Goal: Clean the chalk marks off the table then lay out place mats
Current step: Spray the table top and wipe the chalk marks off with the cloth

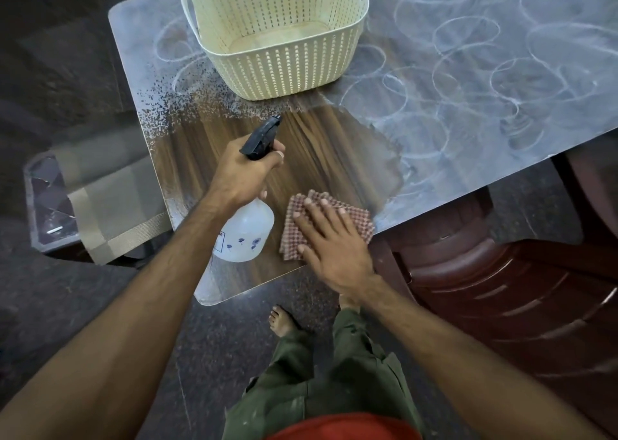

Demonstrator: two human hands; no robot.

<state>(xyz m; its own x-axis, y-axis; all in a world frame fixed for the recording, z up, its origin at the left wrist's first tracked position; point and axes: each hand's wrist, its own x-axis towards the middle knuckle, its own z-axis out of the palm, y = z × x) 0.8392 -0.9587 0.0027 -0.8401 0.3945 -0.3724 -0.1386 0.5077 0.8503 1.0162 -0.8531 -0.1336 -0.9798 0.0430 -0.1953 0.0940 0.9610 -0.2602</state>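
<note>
The wooden table (321, 152) carries white chalk loops (501, 71) over its far and right parts; a wiped, wet brown patch lies at the near corner. My left hand (244, 168) is shut on the black trigger head of a clear spray bottle (245, 232), held over that corner with the nozzle aimed at the far side. My right hand (331, 239) lies flat, fingers spread, pressing a red-and-white checked cloth (357, 219) onto the table's near edge. Grey-beige woven place mats (113, 205) lie on a small side table to the left.
A cream plastic basket (277, 68), empty, stands on the table beyond the wiped patch. Spray droplets speckle the table's left edge. A dark red wooden chair (501, 272) sits under the table at the right. My bare feet and green trousers are below on the dark floor.
</note>
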